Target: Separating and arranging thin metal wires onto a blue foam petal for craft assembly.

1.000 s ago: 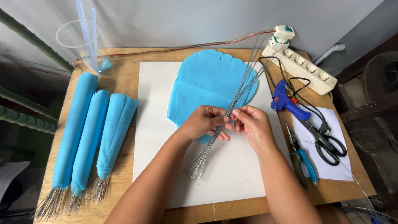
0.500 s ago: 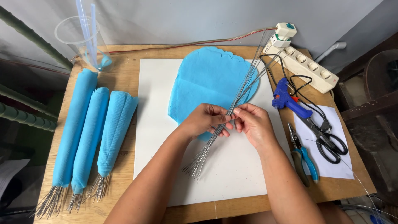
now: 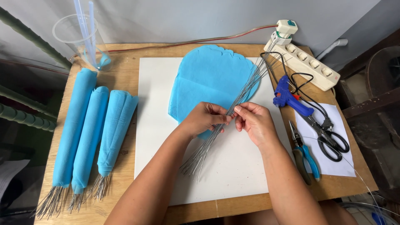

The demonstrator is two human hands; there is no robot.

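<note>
My left hand (image 3: 205,118) and my right hand (image 3: 253,121) meet over the middle of a white board (image 3: 158,125). Both pinch a bundle of thin metal wires (image 3: 246,89) that runs diagonally from lower left to upper right. The lower wire ends fan out on the board. Under the wires lies a stack of round blue cloth pieces (image 3: 208,83) with a scalloped far edge.
Three rolled blue cloth bundles (image 3: 89,129) with wire ends lie at the left on the wooden table (image 3: 125,68). A clear cup (image 3: 81,37) stands far left. At right are a blue glue gun (image 3: 289,100), scissors (image 3: 331,143), pliers (image 3: 306,156) and a white power strip (image 3: 308,64).
The hands and the wire bundle stay in nearly the same place; only the fingers shift slightly on the wires.
</note>
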